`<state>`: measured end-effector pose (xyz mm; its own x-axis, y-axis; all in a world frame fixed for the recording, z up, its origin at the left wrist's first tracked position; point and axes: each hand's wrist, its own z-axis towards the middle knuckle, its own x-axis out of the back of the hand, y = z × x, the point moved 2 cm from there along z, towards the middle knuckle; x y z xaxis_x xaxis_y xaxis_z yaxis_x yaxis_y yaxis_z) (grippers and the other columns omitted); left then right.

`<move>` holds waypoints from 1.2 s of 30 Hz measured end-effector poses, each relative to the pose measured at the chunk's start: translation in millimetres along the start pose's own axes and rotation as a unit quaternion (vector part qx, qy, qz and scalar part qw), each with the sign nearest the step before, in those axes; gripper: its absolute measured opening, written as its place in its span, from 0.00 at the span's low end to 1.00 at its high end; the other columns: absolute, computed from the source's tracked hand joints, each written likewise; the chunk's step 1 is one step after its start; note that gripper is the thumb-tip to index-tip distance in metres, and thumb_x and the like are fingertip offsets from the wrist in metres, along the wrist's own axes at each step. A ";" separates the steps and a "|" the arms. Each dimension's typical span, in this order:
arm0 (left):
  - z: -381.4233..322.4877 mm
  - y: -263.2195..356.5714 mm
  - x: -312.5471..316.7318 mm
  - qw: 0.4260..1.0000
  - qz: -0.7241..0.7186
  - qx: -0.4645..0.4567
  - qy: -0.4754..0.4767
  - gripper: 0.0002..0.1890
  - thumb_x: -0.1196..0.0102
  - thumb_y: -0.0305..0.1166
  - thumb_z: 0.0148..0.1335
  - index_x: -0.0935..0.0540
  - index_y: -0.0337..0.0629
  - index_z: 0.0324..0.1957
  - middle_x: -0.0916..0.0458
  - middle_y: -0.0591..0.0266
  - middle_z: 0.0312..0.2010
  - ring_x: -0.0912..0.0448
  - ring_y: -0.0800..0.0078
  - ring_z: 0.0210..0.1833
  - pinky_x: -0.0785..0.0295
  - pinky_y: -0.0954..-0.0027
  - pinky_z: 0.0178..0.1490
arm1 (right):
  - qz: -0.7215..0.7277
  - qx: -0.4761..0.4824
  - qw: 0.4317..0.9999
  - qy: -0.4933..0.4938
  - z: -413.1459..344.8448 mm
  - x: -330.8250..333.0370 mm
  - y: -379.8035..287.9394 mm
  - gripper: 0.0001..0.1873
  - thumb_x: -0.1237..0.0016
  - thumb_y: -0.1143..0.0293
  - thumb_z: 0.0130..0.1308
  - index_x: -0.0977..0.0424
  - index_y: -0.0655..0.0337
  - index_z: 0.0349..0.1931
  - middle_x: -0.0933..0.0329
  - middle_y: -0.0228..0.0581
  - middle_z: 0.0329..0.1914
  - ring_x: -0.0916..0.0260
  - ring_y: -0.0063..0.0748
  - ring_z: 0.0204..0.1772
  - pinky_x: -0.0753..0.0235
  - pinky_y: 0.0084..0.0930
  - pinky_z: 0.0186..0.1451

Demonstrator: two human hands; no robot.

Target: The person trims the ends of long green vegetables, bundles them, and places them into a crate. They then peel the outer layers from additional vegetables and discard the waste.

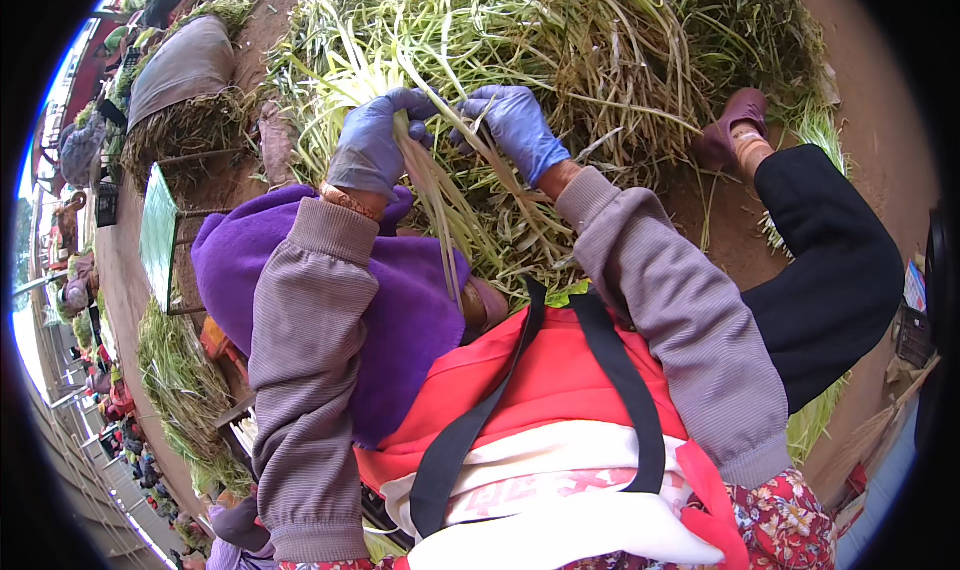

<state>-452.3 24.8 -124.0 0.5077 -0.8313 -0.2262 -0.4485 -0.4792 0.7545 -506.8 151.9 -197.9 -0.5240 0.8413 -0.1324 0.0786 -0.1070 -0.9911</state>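
Observation:
My left hand (371, 142), in a thin blue glove, is closed around a bunch of long pale-green stalks (435, 187). Their leafy ends fan out beyond it and their pale ends hang toward my lap. To its right, my right hand (521, 131), also gloved, pinches a single stalk (450, 114) between thumb and fingers. Loose dry strips hang below the right fingers, which partly hide one another. Both hands are above a large heap of green and yellowed stalks (540, 52). A purple cloth (322, 277) covers my left leg beneath the left wrist.
At left stands a metal-framed stool with a pale-green top (157, 229). Beyond it, a grey cloth (184, 67) covers another heap. More stalks (180, 390) lie behind the stool. Several people sit along the far left. A dark plastic crate (913, 337) stands at far right.

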 end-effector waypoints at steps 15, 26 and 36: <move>-1.5 3.9 -6.5 0.994 -0.081 -0.047 -0.064 0.04 0.51 0.21 0.45 0.27 0.32 0.26 0.30 0.64 0.17 0.36 0.81 0.13 0.41 0.82 0.17 | 0.071 -0.058 0.993 -0.080 -20.7 6.2 -50.4 0.23 0.68 0.55 0.61 0.28 0.68 0.31 0.27 0.36 0.23 0.29 0.22 0.27 0.29 0.17 0.30; -23.9 2.4 -28.4 0.973 0.105 -0.199 -0.057 0.02 0.49 0.21 0.40 0.24 0.32 0.17 0.30 0.65 0.13 0.37 0.82 0.12 0.42 0.82 0.16 | -0.096 -0.030 0.992 0.072 2.4 -0.4 -75.7 0.25 0.62 0.45 0.54 0.28 0.62 0.24 0.28 0.34 0.21 0.34 0.23 0.23 0.33 0.19 0.27; -14.7 8.0 -16.8 0.986 0.009 -0.148 -0.076 0.04 0.52 0.23 0.44 0.25 0.34 0.23 0.29 0.64 0.16 0.37 0.81 0.15 0.40 0.82 0.23 | -0.467 0.295 0.823 0.131 7.3 4.2 -73.2 0.04 0.53 0.73 0.51 0.27 0.65 0.24 0.29 0.36 0.18 0.33 0.21 0.20 0.33 0.16 0.23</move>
<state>-453.6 39.1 -105.1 0.3759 -0.8821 -0.2840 -0.2103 -0.3797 0.9009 -520.9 159.4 -126.0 0.0858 0.7793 0.6207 -0.7208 0.4786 -0.5013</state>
